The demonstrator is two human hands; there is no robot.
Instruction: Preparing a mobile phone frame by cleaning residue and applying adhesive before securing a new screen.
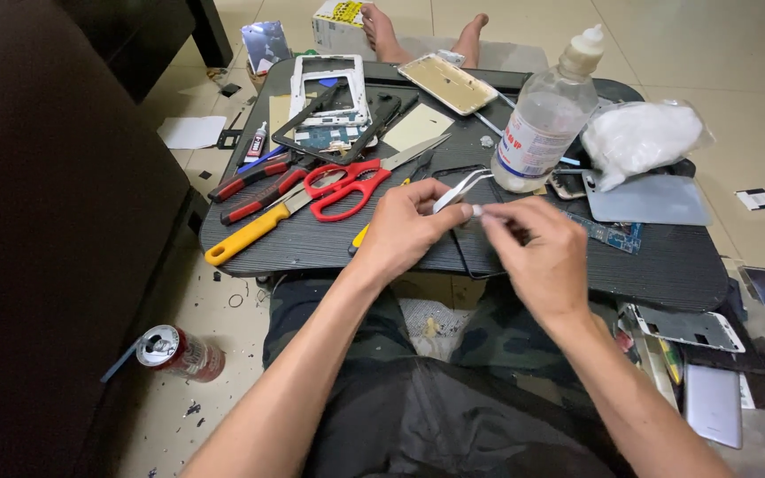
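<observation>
A: What are the hands doing, measured from the clear bottle (544,119)?

B: Both sit just in front of the clear bottle, over the near edge of the dark lap table (675,261). The left hand (400,232) is pinched on white tweezers (459,188), tips pointing up toward the bottle. The right hand (542,252) has its fingertips closed on a small white piece (477,211) right at the tweezers.

A: Packages and labels?

B: The bottle carries a white label with red and blue print. Right of it lies one crinkled clear bag (644,137) of white stuff. Far behind it, on the floor, stands one white-and-yellow box (336,19).

A: Counts?

B: Left of the bottle: one pair of red scissors (347,186), one yellow-handled knife (254,232), one white phone frame (329,88). One red can (179,351) lies on the floor.
</observation>
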